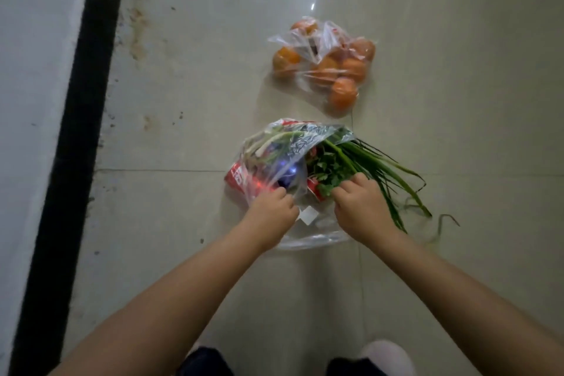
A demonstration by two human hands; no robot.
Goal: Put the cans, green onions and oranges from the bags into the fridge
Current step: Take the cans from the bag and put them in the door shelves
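Two clear plastic bags are lying on the tiled floor (457, 40), well apart from the black strip (76, 131) running along its left edge. The near bag (311, 239) is being opened: this is judged to be the unpacking step, with nothing yet shown as moved to the fridge, which is not in view.

The left hand (271, 212) is being held clenched on the bag's plastic at its left side, pulling the mouth apart. The right hand (361, 204) is being closed at the bag's right side, against the leafy greens (325, 166); whether plastic or stems are being gripped cannot be told.

The green onions (384, 168) are lying partly inside this bag, their tops trailing out over the floor to the right. The cans (238, 177) are showing red through the plastic at the left.

The oranges (345, 91) are resting in the far bag (308, 40), untouched.

The next move is judged to call for a wider mouth and a firm grasp on one item, lifted clear without the thin film being snagged
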